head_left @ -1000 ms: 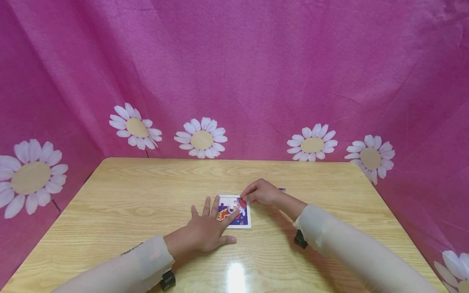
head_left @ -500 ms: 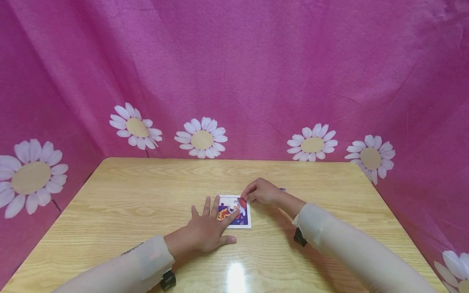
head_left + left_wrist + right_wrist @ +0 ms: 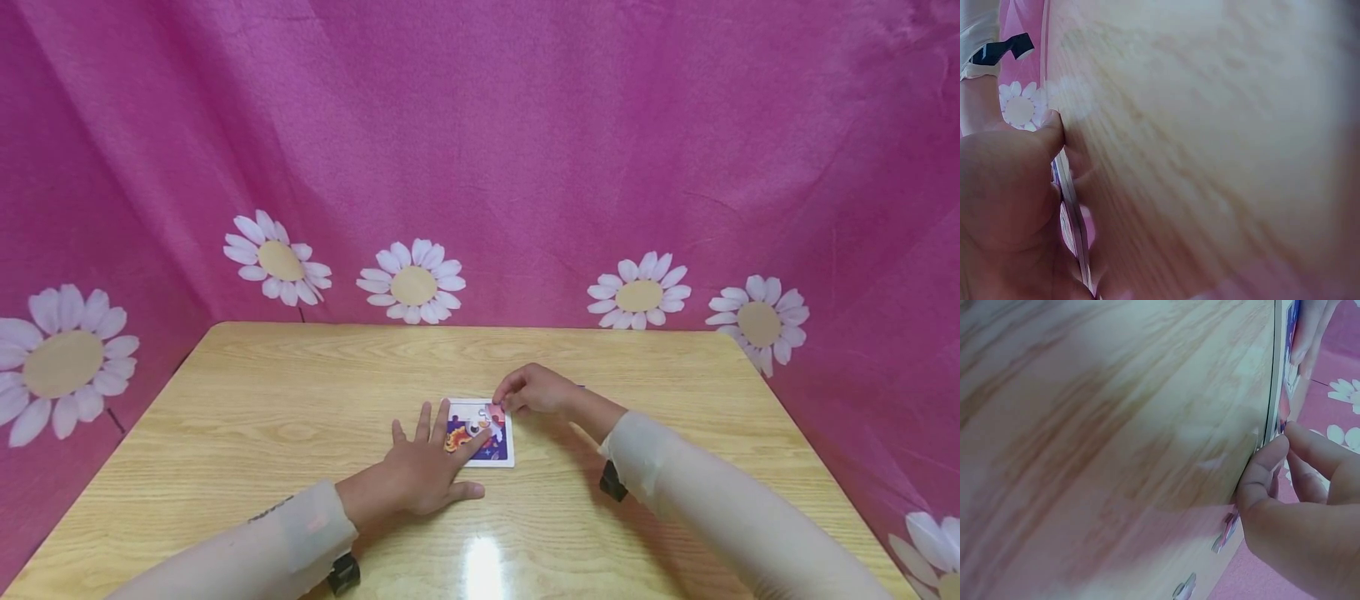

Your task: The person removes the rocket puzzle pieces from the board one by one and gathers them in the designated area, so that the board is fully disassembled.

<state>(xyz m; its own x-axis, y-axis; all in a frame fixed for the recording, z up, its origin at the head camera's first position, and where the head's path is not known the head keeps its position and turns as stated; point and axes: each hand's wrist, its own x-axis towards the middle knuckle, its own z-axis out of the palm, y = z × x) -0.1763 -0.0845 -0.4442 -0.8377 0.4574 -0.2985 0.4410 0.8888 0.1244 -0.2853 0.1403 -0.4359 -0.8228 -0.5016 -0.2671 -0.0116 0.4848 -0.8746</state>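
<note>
A small jigsaw puzzle [image 3: 512, 455] in a white-edged tray lies flat on the wooden table, with a purple and orange cartoon picture. My left hand [image 3: 423, 471] rests with spread, straight fingers over its left part; in the left wrist view the palm [image 3: 1007, 194] hides most of the tray's edge [image 3: 1072, 203]. At the upper right corner my right hand [image 3: 538, 390] pinches a reddish puzzle piece [image 3: 494, 413] between thumb and fingertips. The right wrist view has these fingertips right at the tray's edge [image 3: 1270, 381]. White bare tray shows at the upper left of the puzzle.
Two loose puzzle pieces, a nearer one [image 3: 1227, 530] and another [image 3: 1185, 586], lie on the table beyond my right hand. A pink curtain [image 3: 480, 167] with white daisies stands behind the table's far edge [image 3: 360, 326].
The reddish piece looks paler and tilted now, its outline standing out from the pieces around it. My right hand has shifted very slightly; the left hand has stayed still.
</note>
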